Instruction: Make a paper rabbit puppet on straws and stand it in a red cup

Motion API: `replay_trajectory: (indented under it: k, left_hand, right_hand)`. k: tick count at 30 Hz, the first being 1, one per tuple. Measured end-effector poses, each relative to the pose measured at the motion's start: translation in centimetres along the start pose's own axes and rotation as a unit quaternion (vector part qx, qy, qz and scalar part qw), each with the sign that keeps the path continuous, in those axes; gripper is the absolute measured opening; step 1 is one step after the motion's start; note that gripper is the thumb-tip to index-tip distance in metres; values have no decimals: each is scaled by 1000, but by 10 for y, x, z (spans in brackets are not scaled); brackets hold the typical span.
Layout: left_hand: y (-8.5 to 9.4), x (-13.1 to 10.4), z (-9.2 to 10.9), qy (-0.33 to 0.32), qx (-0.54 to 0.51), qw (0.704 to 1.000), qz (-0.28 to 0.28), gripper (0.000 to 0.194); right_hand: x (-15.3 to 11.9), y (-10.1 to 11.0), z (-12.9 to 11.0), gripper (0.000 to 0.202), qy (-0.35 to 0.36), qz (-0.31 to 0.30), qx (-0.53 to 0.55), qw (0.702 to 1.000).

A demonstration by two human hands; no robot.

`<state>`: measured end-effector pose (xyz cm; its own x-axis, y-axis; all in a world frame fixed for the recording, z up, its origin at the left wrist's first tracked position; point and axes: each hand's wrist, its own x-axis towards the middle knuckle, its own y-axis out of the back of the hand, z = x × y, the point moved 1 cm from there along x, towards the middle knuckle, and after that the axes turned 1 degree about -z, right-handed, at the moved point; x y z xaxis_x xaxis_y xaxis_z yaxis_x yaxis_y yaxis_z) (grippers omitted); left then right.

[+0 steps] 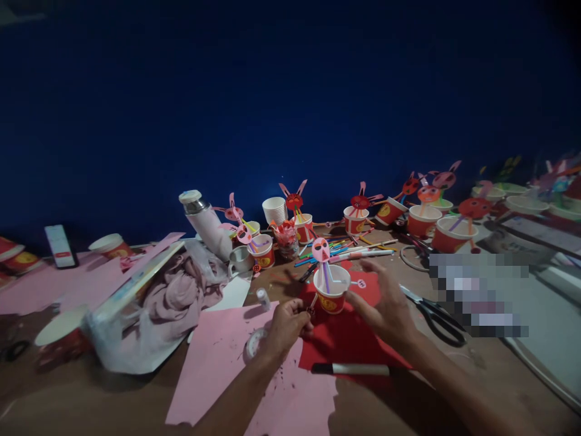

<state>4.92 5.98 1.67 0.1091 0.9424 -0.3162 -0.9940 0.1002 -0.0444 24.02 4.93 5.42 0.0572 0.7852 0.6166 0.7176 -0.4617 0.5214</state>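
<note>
A red and white paper cup stands upright on a sheet of red paper. From it rises a pink paper face with a pointed top, on thin coloured strips. A strip reaching right ends in a small round paper piece. At the cup's lower left, my left hand pinches the small dark-marked end of another thin strip, partly hidden by the fingertips. My right hand is open at the cup's right, fingers spread and thumb close to its wall; contact is unclear.
Scissors lie right of my right hand, a marker in front. Pink paper and a small bottle are at left. Behind are coloured pens, several cup figures, a flask and a bag.
</note>
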Motion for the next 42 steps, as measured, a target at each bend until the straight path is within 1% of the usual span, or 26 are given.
replay_trajectory:
  k: [1,2,3,4,5,6,7,8,10,13,19,25,30,34,37,42]
  left_hand:
    - [0,0,0,-3,-4,1000,4,12]
    - [0,1,-1,-5,-8,1000,7,11]
    - [-1,1,-1,-7,-12,1000,10,11]
    - [-2,1,-1,-10,-16,1000,12,11]
    - [-3,1,-1,-13,-19,1000,13,12]
    - [-4,1,0,-17,-23,1000,13,12]
    - [-6,1,0,-21,-26,999,12,12]
    - [-7,0,1,-25,-29,999,10,13]
    - [-9,-3,4,-35,-38,999,7,15]
    - [-12,-8,7,-51,-61,997,10,18]
    - [-12,-15,11,-82,-94,992,19,24]
    - [-10,-16,10,-122,-63,990,13,21]
    - [-9,-13,4,-142,-43,989,4,25]
    - [-10,-12,0,-159,-26,987,10,19]
    - [-12,-12,0,-157,-32,987,11,14]
    - [-14,-11,0,-130,-73,989,-19,18]
  right_hand:
    - [-2,5,-4,39,-22,4,27,999]
    - [-5,8,-8,28,-55,-19,64,996]
    - [-9,7,-12,21,-103,-65,110,986]
    - [-14,4,-15,22,-161,-128,166,964]
    - [-20,-3,-17,25,-222,-167,232,932]
    - [-26,-11,-18,25,-274,-186,287,899]
    - [-32,-20,-19,24,-316,-194,335,866]
    - [-37,-29,-19,25,-346,-190,373,839]
    - [-41,-44,-20,26,-361,-180,400,823]
    - [-39,-57,-26,28,-365,-170,418,815]
    - [-32,-66,-42,33,-397,-141,447,789]
    - [-31,-73,-42,32,-398,-114,469,781]
    - [-30,-75,-40,30,-396,-99,476,779]
    - [-31,-77,-38,30,-399,-89,472,781]
    - [-32,-79,-36,30,-403,-85,469,781]
    - [-32,-80,-33,27,-394,-74,460,792]
